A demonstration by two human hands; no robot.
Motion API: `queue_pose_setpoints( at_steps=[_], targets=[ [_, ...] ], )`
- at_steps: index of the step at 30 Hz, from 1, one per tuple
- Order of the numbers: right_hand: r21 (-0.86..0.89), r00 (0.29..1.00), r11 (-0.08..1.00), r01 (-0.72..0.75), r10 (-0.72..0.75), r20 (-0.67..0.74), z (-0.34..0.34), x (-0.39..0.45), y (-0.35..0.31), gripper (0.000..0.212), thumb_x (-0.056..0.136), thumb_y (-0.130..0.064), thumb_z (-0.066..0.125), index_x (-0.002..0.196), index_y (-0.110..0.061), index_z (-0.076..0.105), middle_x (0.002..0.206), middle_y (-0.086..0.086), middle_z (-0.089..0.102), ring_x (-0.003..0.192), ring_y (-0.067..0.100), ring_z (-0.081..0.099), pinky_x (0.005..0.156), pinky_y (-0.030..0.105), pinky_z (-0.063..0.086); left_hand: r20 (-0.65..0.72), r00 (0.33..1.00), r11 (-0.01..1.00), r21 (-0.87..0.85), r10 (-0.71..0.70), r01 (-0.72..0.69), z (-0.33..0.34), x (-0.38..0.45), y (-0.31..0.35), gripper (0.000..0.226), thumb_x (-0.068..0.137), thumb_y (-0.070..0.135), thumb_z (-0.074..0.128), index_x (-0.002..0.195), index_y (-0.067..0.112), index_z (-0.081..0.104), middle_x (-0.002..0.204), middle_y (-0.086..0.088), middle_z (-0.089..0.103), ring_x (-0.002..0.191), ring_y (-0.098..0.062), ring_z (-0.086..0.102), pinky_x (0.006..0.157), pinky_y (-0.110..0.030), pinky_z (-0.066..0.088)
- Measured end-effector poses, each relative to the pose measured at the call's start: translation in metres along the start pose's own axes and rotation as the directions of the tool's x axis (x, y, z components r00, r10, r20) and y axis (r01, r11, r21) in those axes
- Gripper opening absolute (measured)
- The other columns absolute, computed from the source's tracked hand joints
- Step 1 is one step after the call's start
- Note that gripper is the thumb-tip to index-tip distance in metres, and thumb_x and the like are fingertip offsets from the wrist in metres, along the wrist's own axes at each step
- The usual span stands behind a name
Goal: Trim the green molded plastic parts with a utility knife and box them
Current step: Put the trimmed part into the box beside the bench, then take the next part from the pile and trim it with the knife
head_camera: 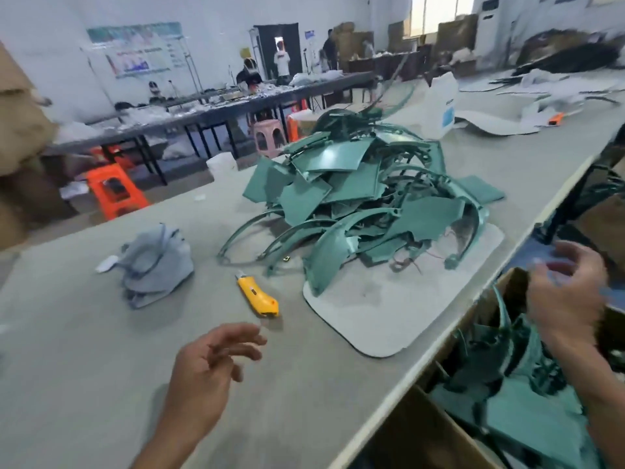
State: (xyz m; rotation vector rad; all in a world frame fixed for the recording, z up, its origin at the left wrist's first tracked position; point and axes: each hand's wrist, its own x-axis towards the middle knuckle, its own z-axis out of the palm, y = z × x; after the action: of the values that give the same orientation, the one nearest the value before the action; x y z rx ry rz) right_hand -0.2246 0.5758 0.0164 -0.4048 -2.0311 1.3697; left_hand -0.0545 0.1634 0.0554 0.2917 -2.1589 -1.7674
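A heap of green molded plastic parts [365, 204] lies on the grey table [84, 350], partly on a pale mat [389, 316]. A yellow utility knife [258, 294] lies on the table left of the mat. My left hand [213, 370] hovers above the table just in front of the knife, fingers relaxed and holding nothing. My right hand [568, 299] is raised over a cardboard box [422, 434] beside the table's right edge, fingers loosely spread and blurred, nothing gripped. Green parts [507, 384] lie inside that box.
A crumpled grey cloth [155, 265] lies left of the knife. White sheets and an orange tool [556, 118] sit at the table's far end. Orange stools [115, 191], another long table [203, 113] and people stand beyond the left edge.
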Motion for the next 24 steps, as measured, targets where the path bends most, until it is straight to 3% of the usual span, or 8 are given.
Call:
queue_pose_setpoints(
  at_steps=[2,5,8,11,14,17,21,24],
  targets=[
    [0.030,0.929,0.998,0.064,-0.070,0.364,0.048,-0.028,-0.036,0.005,0.101,-0.024,0.066,0.105,-0.024,0.070,0.092,-0.006,0.075,0.083,0.017,0.072,0.072,0.033,0.053,-0.132,0.991,1.000,0.009,0.018,-0.017,-0.034,0.009,-0.016,0.063,0.073,-0.039,0.028,0.093,0.001,0.073,0.080,-0.020,0.075,0.056,-0.019,0.063,0.041,-0.021,0.036],
    [0.061,0.691,0.997,-0.045,-0.013,0.722,0.127,-0.078,-0.082,0.014,0.102,-0.027,0.067,0.095,-0.018,0.075,0.080,-0.007,0.078,0.056,0.017,0.072,0.048,0.026,0.050,-0.287,0.955,0.996,-0.062,-0.072,0.056,-0.077,0.015,-0.038,0.053,0.084,-0.031,0.033,0.094,0.001,0.074,0.070,-0.014,0.072,0.045,-0.011,0.051,0.042,-0.014,0.030],
    [0.012,0.617,0.950,-0.312,0.193,0.763,0.185,-0.107,-0.103,0.028,0.100,-0.031,0.070,0.089,-0.006,0.072,0.066,0.003,0.074,0.039,0.017,0.056,0.038,0.024,0.040,-0.397,0.903,0.975,-0.207,-0.163,0.085,-0.101,0.018,-0.057,0.046,0.085,-0.029,0.030,0.106,-0.011,0.067,0.051,-0.002,0.060,0.035,-0.007,0.037,0.045,-0.020,0.014],
    [-0.038,0.625,0.918,-0.395,0.299,0.722,0.213,-0.122,-0.113,0.017,0.092,-0.019,0.074,0.086,-0.004,0.071,0.074,0.013,0.073,0.055,0.022,0.063,0.050,0.031,0.048,-0.445,0.883,0.979,-0.191,-0.150,0.070,-0.109,0.022,-0.068,0.050,0.084,-0.027,0.028,0.110,-0.009,0.065,0.049,0.002,0.056,0.035,-0.005,0.037,0.041,-0.014,0.018],
    [-0.040,0.765,0.971,-0.234,0.209,0.609,0.202,-0.124,-0.135,0.023,0.079,-0.011,0.067,0.078,0.012,0.068,0.073,0.026,0.072,0.054,0.022,0.061,0.055,0.037,0.045,-0.312,0.950,1.000,0.013,-0.014,0.019,-0.101,0.014,-0.072,0.053,0.085,-0.028,0.034,0.104,0.005,0.071,0.058,-0.001,0.062,0.042,-0.009,0.045,0.042,-0.013,0.036],
    [-0.035,0.880,0.999,0.013,0.005,0.476,0.172,-0.127,-0.176,0.037,0.069,-0.031,0.063,0.068,0.006,0.066,0.062,0.017,0.069,0.048,0.020,0.052,0.051,0.034,0.041,-0.108,0.971,0.929,0.331,0.213,-0.167,-0.089,0.009,-0.073,0.053,0.086,-0.016,0.054,0.117,0.024,0.069,0.083,0.010,0.071,0.063,-0.006,0.063,0.062,-0.025,0.052],
    [-0.086,0.818,0.932,0.353,-0.263,0.511,0.145,-0.179,-0.243,0.036,0.063,-0.039,0.059,0.055,-0.004,0.054,0.043,0.003,0.047,0.041,0.018,0.034,0.043,0.024,0.029,0.002,0.938,0.848,0.428,0.346,-0.313,-0.091,0.002,-0.072,0.071,0.079,0.027,0.062,0.144,0.048,0.042,0.122,0.025,0.060,0.105,-0.005,0.062,0.067,-0.028,0.056],
    [-0.150,0.681,0.773,0.617,-0.428,0.594,0.139,-0.246,-0.271,0.042,0.064,-0.045,0.056,0.050,-0.010,0.037,0.042,-0.001,0.032,0.041,0.019,0.031,0.044,0.023,0.022,-0.008,0.925,0.866,0.355,0.381,-0.353,-0.092,0.001,-0.070,0.093,0.078,0.041,0.073,0.156,0.044,0.024,0.146,0.024,0.047,0.125,-0.004,0.056,0.071,-0.023,0.058]
  ],
)
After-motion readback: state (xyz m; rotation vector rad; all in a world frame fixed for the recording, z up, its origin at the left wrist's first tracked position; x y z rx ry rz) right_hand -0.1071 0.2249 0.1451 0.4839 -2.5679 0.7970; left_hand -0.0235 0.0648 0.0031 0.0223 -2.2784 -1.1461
